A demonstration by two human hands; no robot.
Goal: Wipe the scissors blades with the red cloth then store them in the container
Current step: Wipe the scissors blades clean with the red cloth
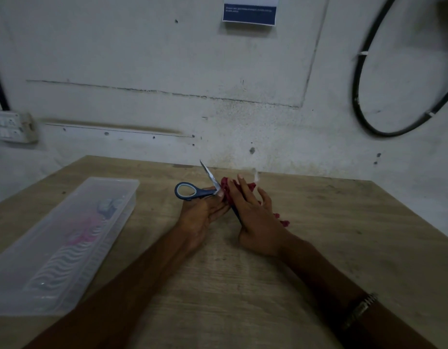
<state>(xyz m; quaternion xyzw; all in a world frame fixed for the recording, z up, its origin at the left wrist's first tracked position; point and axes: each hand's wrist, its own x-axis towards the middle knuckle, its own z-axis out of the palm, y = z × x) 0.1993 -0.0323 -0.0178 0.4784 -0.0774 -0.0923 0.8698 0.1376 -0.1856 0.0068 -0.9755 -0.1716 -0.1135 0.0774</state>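
Observation:
Blue-handled scissors (192, 191) lie opened near the middle of the wooden table. One blade points up and away, and its loop handle sticks out to the left. My left hand (205, 212) grips the scissors at the handle by the pivot. My right hand (255, 217) holds the red cloth (226, 188) bunched under its fingers, against the second blade, which is mostly hidden beneath it. A bit of cloth shows at the right of that hand. The clear plastic container (66, 243) lies lengthwise on the left of the table, with pink and dark items dimly visible inside.
The wooden table (318, 248) ends against a pale wall. A black cable loop (359, 104) hangs on the wall at the right, and a white socket strip (9, 127) sits at the left. A metal watch band circles my right wrist.

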